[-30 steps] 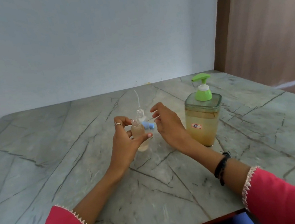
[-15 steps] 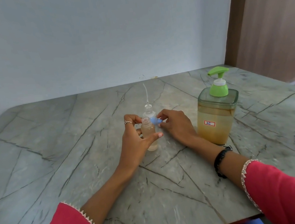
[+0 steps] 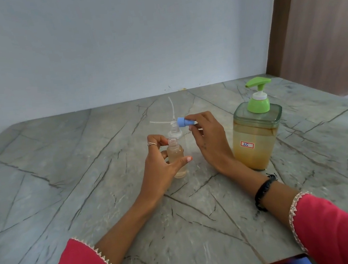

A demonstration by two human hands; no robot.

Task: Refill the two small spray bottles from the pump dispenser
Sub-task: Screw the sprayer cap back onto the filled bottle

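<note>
Left hand (image 3: 161, 162) is gripping the open bottle (image 3: 176, 160), thumb in front and fingers curled behind, keeping it upright on the table (image 3: 64, 178) near the middle. Its amber fill is reaching the shoulder. Right hand (image 3: 209, 140) is pinching the blue sprayer (image 3: 184, 122) above and just right of the neck, tube (image 3: 161, 123) pointing left, wrist resting on the marble. A clear second sprayer (image 3: 174, 129) is standing just behind the bottle, tube up. The dispenser (image 3: 257, 137) is standing just right of the right wrist. Bare table is stretching wide to the left and toward the near edge; the wall is well behind.
</note>
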